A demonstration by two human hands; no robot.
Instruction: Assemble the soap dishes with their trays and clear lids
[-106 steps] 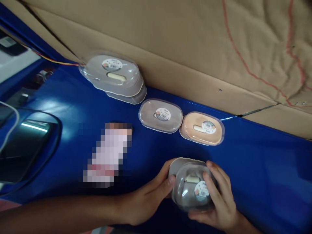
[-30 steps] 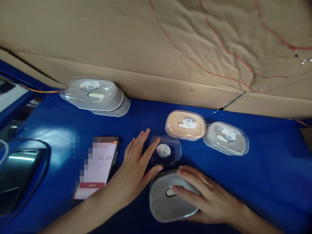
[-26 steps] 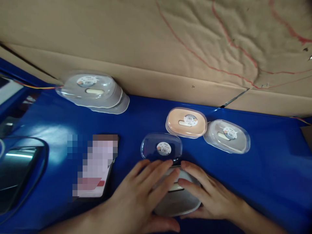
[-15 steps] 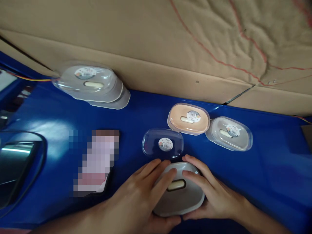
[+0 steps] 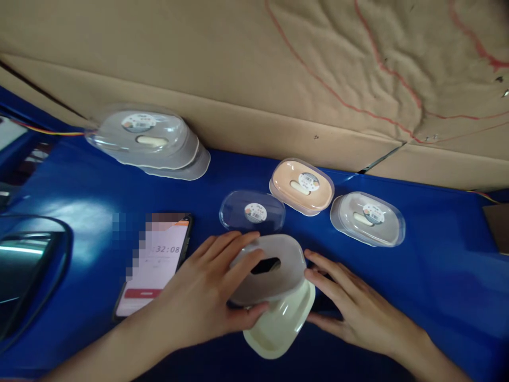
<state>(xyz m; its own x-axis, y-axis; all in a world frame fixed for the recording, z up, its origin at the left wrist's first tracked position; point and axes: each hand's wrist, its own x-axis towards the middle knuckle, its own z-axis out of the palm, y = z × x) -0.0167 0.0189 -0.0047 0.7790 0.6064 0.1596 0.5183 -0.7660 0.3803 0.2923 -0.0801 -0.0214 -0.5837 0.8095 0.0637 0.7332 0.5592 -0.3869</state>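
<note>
My left hand [image 5: 217, 284] grips the grey slotted tray [image 5: 284, 246] of a soap dish by its left side, thumb at the near edge and fingers over the top. Through the slot, dark shows. Partly under the tray lies the cream soap dish base [image 5: 276, 334], shifted toward me and turned at an angle. At the right, my right hand [image 5: 342, 300] has its fingers spread, the fingertips at the right edges of tray and base; whether they press on them I cannot tell. Just beyond the tray rests a clear lid [image 5: 234, 212] with a round label.
A peach soap dish [image 5: 284, 180] and a grey soap dish [image 5: 384, 212], both lidded, stand further back on the blue table [image 5: 445, 286]. Larger grey boxes [image 5: 181, 159] are stacked at back left. Left are a phone [image 5: 157, 270] and a dark device [image 5: 24, 270] with a cable. Brown paper covers the wall [image 5: 199, 69].
The grey tray has come off its cream base, moving up and left with my left hand. The right hand has loosened and spread its fingers. The base now shows.
</note>
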